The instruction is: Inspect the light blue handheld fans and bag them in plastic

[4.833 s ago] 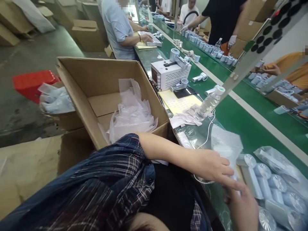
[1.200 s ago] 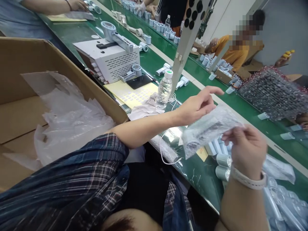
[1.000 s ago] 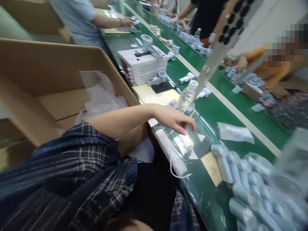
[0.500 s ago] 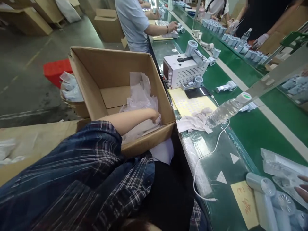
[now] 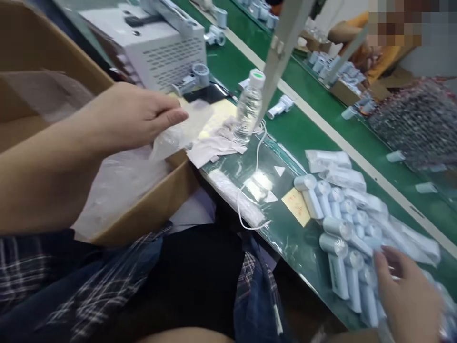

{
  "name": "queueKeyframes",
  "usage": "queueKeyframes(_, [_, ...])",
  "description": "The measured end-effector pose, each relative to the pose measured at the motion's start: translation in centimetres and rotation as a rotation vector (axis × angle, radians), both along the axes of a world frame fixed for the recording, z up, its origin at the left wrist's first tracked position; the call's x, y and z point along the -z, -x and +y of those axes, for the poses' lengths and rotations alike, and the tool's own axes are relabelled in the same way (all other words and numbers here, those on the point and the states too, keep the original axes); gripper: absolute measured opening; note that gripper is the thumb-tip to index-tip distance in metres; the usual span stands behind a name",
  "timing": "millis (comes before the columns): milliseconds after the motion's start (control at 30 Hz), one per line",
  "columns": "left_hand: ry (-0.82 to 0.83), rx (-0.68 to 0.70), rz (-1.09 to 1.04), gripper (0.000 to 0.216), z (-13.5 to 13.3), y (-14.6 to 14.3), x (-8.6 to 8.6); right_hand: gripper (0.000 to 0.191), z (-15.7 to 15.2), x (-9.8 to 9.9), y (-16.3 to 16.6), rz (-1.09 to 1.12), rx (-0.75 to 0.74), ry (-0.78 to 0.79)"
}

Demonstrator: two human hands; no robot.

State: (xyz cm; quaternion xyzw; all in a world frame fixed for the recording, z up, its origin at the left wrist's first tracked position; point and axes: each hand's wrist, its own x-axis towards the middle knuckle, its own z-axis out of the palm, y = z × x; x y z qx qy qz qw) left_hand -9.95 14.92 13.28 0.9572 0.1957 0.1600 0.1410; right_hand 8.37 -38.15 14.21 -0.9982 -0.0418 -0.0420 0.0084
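My left hand (image 5: 143, 114) is raised over the near wall of a cardboard box (image 5: 153, 200), thumb and fingers pinched on a clear plastic bag (image 5: 171, 140). More clear plastic bags (image 5: 117, 186) lie loose inside the box. At the lower right, my right hand (image 5: 410, 295) is among rows of pale blue round-headed handheld devices (image 5: 335, 243). Its thumb and forefinger curl around one of these devices, though blur and the hand itself hide most of it. Several bagged devices (image 5: 339, 176) lie behind the rows.
A water bottle (image 5: 248, 107) stands by a crumpled cloth (image 5: 214, 147) and a white cable (image 5: 239, 205). A white vented instrument (image 5: 160, 52) is at the back left. A slanting metal post (image 5: 285, 43) rises beside the green belt (image 5: 314, 138). Another person's arm (image 5: 344, 33) shows across the belt.
My left hand has come up from inside the box with a plastic bag. My view has swung right, and my right hand now reaches in among the pale blue devices.
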Motion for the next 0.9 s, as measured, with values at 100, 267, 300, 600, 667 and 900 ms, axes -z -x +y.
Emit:
queueKeyframes(100, [0.070, 0.071, -0.095, 0.048, -6.6, -3.2, 0.6, 0.046, -0.5, 2.4, 2.2, 0.083, 0.116, -0.031])
queueKeyframes(267, [0.315, 0.489, 0.274, 0.026, -15.2, -9.7, 6.2, 0.049, -1.3, 8.0, 4.8, 0.053, 0.027, 0.000])
queueKeyframes(300, [0.353, 0.512, 0.323, 0.021, -16.1, -10.6, 7.1, 0.048, -1.4, 8.9, 5.0, -0.023, 0.011, -0.027])
queueKeyframes(600, [0.419, 0.665, 0.372, 0.023, -19.1, -15.0, 10.3, 0.032, -2.6, 9.3, -4.1, -0.369, -0.445, 0.100])
queueKeyframes(667, [0.451, 0.661, 0.386, 0.024, -19.1, -15.5, 11.1, 0.032, -2.3, 8.5, -5.3, -0.355, -0.503, 0.110])
queueKeyframes(900, [0.593, 0.619, 0.339, 0.025, -19.1, -15.4, 12.3, 0.058, 7.3, 11.6, 1.3, -0.152, -0.557, -0.354])
